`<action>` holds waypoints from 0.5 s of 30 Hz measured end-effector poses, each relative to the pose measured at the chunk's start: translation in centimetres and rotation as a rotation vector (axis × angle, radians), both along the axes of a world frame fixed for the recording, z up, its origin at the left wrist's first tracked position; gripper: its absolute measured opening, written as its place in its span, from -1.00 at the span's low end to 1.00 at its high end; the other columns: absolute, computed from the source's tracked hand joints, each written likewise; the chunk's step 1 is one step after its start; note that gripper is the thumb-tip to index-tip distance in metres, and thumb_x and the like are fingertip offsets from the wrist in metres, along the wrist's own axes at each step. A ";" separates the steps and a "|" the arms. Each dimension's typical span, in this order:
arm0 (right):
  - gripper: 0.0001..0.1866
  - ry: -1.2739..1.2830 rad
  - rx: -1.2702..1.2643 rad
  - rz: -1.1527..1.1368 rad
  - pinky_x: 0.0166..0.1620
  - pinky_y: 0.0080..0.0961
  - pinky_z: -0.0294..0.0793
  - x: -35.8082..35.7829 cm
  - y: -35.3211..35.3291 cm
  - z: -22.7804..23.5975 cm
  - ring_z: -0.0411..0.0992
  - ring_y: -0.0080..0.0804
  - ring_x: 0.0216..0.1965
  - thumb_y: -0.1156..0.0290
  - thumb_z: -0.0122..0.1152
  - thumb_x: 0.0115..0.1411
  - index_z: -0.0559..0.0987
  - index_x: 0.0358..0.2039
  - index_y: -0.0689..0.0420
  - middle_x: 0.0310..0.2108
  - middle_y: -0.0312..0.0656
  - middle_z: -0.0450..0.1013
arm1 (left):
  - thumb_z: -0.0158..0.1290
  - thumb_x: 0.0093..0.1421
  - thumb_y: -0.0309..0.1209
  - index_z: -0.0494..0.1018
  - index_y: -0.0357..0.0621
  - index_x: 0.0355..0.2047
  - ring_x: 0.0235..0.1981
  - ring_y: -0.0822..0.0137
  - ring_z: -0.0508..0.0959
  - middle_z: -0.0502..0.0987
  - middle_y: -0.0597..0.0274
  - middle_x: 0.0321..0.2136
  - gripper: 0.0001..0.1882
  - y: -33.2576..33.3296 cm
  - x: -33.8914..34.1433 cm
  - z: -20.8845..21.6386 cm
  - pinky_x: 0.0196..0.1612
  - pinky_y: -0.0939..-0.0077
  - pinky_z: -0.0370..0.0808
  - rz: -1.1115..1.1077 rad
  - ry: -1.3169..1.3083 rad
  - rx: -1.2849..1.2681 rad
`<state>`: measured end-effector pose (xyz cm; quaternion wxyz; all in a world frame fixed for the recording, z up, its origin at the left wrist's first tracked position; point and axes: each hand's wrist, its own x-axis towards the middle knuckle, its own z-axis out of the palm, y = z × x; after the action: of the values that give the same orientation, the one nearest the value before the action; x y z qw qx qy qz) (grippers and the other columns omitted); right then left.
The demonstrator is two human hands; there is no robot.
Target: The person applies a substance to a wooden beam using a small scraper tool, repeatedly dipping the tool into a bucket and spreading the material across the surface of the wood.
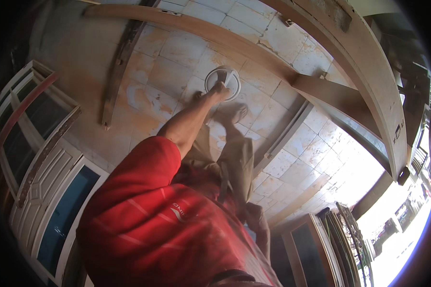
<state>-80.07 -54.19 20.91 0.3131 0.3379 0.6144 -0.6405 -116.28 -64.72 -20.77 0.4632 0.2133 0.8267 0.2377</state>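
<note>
left hand [218,91] over round white tub [238,86], well in from edge of stained tiled floor [177,47]. grip: cannot tell.

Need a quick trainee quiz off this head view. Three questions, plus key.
1. Which hand is at the white round container? A) left B) right C) both
2. True or false: the sleeve on the reaching arm is green.
3. Fill in: the white-framed blue panel stands on the person's ____ side.

Key: 1. A, the left hand. 2. False; it is red. 3. left.
</note>
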 end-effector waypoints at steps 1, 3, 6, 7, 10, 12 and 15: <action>-0.70 0.078 0.025 0.014 -0.43 -0.41 0.48 -0.1 -1.1 -1.0 0.51 -0.48 -0.53 0.29 0.14 0.35 0.63 -0.42 0.24 -0.58 -0.17 0.56 | 0.14 0.07 -0.44 0.63 -0.38 -0.26 -0.29 -0.02 0.73 0.68 -0.22 -0.34 -0.73 1.8 -0.8 -0.6 -0.25 0.21 0.62 -0.114 0.024 -0.002; -0.77 -0.170 -0.057 0.045 -0.29 -0.29 0.52 -1.6 -1.7 -2.1 0.56 -0.36 -0.43 0.34 0.13 0.35 0.64 -0.22 0.24 -0.47 -0.11 0.59 | 0.14 0.06 -0.45 0.63 -0.37 -0.34 -0.39 0.00 0.71 0.68 -0.19 -0.43 -0.78 3.6 -1.8 -3.3 -0.39 0.21 0.60 -0.223 0.053 0.029; -0.89 0.341 0.108 0.293 -0.28 -0.22 0.54 1.3 -0.9 -13.7 0.55 0.03 -0.33 0.48 0.20 0.23 0.61 -0.28 0.22 -0.35 0.00 0.54 | 0.11 0.08 -0.42 0.61 -0.37 -0.41 -0.53 0.01 0.67 0.65 -0.15 -0.52 -0.79 4.0 -2.2 -7.3 -0.51 0.20 0.53 -0.061 -0.064 0.001; -0.88 0.366 0.171 0.228 -0.27 -0.18 0.54 1.5 -1.3 -18.2 0.55 0.06 -0.32 0.45 0.23 0.21 0.61 -0.27 0.21 -0.33 0.03 0.53 | 0.09 0.09 -0.41 0.61 -0.38 -0.44 -0.56 0.03 0.65 0.64 -0.15 -0.53 -0.78 7.1 -1.6 -5.9 -0.52 0.19 0.52 0.041 -0.216 -0.075; -0.83 0.073 0.335 -0.082 -0.17 -0.11 0.51 -9.5 2.1 -25.4 0.55 0.09 -0.23 0.45 0.12 0.25 0.61 -0.25 0.24 -0.27 0.04 0.57 | 0.04 0.17 -0.30 0.59 -0.37 -0.44 -0.57 0.16 0.61 0.63 -0.06 -0.52 -0.69 9.4 -0.6 -8.1 -0.45 0.24 0.51 0.113 -0.330 -0.145; -0.77 0.232 0.549 0.037 -0.14 -0.05 0.51 -12.5 3.6 -36.3 0.56 0.17 -0.17 0.35 0.13 0.30 0.61 -0.21 0.26 -0.24 0.17 0.58 | 0.03 0.22 -0.26 0.59 -0.35 -0.41 -0.55 0.22 0.60 0.63 0.00 -0.52 -0.66 8.8 -0.9 -10.5 -0.40 0.29 0.52 0.103 -0.325 -0.125; -0.72 0.145 0.658 -0.078 -0.07 0.01 0.49 -17.5 3.1 -48.1 0.53 0.25 -0.12 0.31 0.18 0.28 0.57 -0.09 0.21 -0.20 0.19 0.55 | 0.04 0.23 -0.29 0.60 -0.31 -0.38 -0.52 0.19 0.63 0.64 -0.03 -0.50 -0.70 9.5 -1.3 -13.3 -0.37 0.26 0.54 0.025 -0.312 -0.014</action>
<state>-97.57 -51.09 -27.17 0.1177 0.3977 0.7955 -0.4417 -117.55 -55.25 -34.11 0.5846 0.1603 0.7488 0.2680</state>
